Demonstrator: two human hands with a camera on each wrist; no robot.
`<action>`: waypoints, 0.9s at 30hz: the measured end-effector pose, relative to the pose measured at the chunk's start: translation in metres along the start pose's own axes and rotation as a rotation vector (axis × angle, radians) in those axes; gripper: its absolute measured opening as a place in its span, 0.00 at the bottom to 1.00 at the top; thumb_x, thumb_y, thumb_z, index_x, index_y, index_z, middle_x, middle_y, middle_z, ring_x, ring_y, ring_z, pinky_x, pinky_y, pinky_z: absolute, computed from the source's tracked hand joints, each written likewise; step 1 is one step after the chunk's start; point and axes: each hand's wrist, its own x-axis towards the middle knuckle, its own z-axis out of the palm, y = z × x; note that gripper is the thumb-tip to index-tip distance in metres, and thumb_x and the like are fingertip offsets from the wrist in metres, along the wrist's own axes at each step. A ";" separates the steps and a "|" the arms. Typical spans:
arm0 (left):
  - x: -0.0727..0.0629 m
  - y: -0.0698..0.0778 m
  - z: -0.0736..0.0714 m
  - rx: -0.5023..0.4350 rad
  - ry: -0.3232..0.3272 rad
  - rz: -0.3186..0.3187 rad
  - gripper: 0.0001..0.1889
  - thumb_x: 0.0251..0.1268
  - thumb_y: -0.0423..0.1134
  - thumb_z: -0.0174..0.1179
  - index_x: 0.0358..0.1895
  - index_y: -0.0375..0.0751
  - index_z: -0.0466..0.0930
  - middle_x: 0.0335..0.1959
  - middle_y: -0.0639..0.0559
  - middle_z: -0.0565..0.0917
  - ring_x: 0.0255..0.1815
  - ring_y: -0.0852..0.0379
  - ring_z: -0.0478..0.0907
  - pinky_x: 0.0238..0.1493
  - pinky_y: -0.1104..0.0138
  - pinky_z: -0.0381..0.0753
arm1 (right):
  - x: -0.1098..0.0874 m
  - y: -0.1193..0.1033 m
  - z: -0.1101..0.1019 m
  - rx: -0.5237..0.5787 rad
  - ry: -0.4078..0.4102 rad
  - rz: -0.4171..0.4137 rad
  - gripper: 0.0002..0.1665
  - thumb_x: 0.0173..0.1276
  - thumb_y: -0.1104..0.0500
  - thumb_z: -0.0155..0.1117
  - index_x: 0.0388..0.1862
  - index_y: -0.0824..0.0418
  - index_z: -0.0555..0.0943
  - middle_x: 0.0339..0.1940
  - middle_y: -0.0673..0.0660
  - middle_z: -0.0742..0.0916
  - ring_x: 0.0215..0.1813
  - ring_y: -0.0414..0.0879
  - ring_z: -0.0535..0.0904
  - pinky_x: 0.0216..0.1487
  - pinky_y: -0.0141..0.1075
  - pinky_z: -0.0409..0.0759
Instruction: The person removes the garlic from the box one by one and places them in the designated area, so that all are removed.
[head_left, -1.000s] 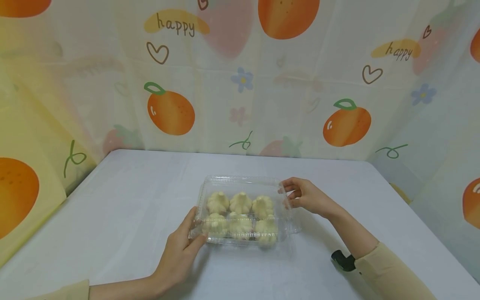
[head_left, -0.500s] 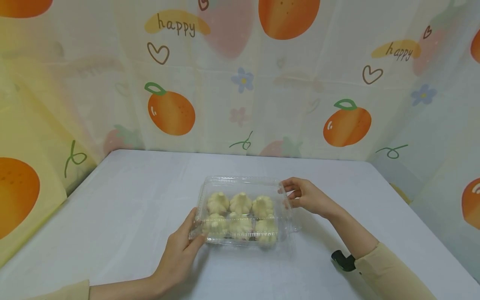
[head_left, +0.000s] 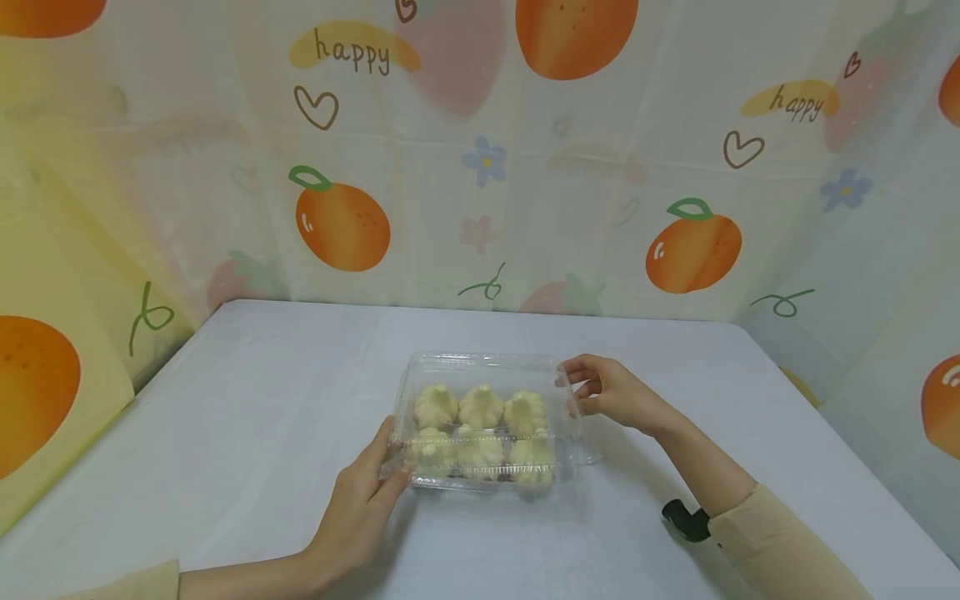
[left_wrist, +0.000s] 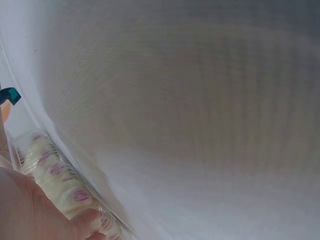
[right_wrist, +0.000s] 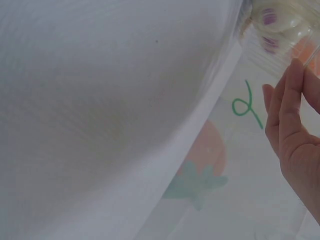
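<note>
A clear plastic clamshell box (head_left: 480,360) sits mid-table in the head view, tilted slightly toward me, with two rows of pale, pleated buns (head_left: 482,406) inside. Purple patches show on the buns (left_wrist: 62,175) in the left wrist view. My left hand (head_left: 358,504) grips the box's near left corner, thumb along the front edge; its other fingers are partly hidden. At the right edge, my right hand (head_left: 613,393) pinches the plastic between thumb and fingers. The right wrist view shows those fingertips (right_wrist: 296,67) at the rim of the box.
A white cloth covers the table (head_left: 262,433). Behind it hangs a curtain (head_left: 427,208) printed with oranges, strawberries and "happy". A black wrist-worn device (head_left: 686,521) sits by the right sleeve (head_left: 780,542).
</note>
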 end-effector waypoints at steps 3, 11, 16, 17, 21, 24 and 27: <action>0.000 0.000 0.000 -0.001 -0.002 0.004 0.33 0.76 0.37 0.48 0.77 0.29 0.48 0.74 0.29 0.62 0.69 0.32 0.70 0.56 0.52 0.84 | 0.000 0.000 0.000 -0.001 0.000 0.001 0.31 0.66 0.67 0.64 0.67 0.70 0.68 0.63 0.70 0.79 0.50 0.52 0.81 0.50 0.39 0.84; -0.001 0.000 0.001 0.016 0.001 0.013 0.32 0.76 0.36 0.46 0.76 0.27 0.48 0.74 0.29 0.63 0.69 0.31 0.70 0.60 0.47 0.80 | 0.000 0.000 0.000 -0.004 0.002 0.000 0.32 0.65 0.67 0.64 0.67 0.70 0.68 0.62 0.70 0.79 0.50 0.51 0.80 0.50 0.39 0.83; -0.001 0.000 0.002 0.019 0.006 0.037 0.31 0.75 0.33 0.44 0.76 0.26 0.48 0.74 0.28 0.63 0.69 0.31 0.70 0.64 0.43 0.75 | 0.000 0.000 0.000 0.005 -0.003 -0.002 0.32 0.66 0.67 0.64 0.67 0.71 0.67 0.62 0.70 0.79 0.49 0.51 0.80 0.49 0.39 0.84; -0.001 0.000 0.002 0.021 0.008 0.036 0.31 0.75 0.33 0.44 0.76 0.26 0.48 0.74 0.28 0.62 0.70 0.31 0.69 0.65 0.43 0.74 | 0.001 0.000 0.000 0.006 -0.003 -0.002 0.32 0.66 0.67 0.64 0.67 0.71 0.67 0.62 0.70 0.79 0.49 0.51 0.80 0.49 0.39 0.84; -0.001 0.000 0.001 0.033 0.012 0.037 0.31 0.75 0.32 0.44 0.76 0.25 0.48 0.75 0.30 0.61 0.72 0.33 0.67 0.67 0.42 0.70 | 0.000 0.000 0.000 0.003 -0.002 0.000 0.32 0.66 0.66 0.64 0.67 0.71 0.67 0.62 0.70 0.79 0.50 0.51 0.80 0.50 0.39 0.84; -0.001 -0.001 0.001 0.055 0.027 0.059 0.30 0.74 0.30 0.43 0.76 0.25 0.49 0.74 0.31 0.63 0.73 0.36 0.66 0.69 0.43 0.68 | 0.000 0.000 0.000 -0.008 0.004 0.001 0.32 0.65 0.66 0.65 0.67 0.70 0.68 0.62 0.70 0.79 0.50 0.51 0.81 0.50 0.40 0.84; -0.001 -0.002 0.000 0.072 0.046 0.078 0.29 0.73 0.29 0.42 0.75 0.26 0.52 0.73 0.32 0.65 0.67 0.45 0.74 0.66 0.51 0.75 | 0.000 0.000 0.000 -0.017 0.012 0.002 0.32 0.64 0.67 0.64 0.67 0.70 0.68 0.62 0.70 0.80 0.49 0.50 0.81 0.50 0.39 0.84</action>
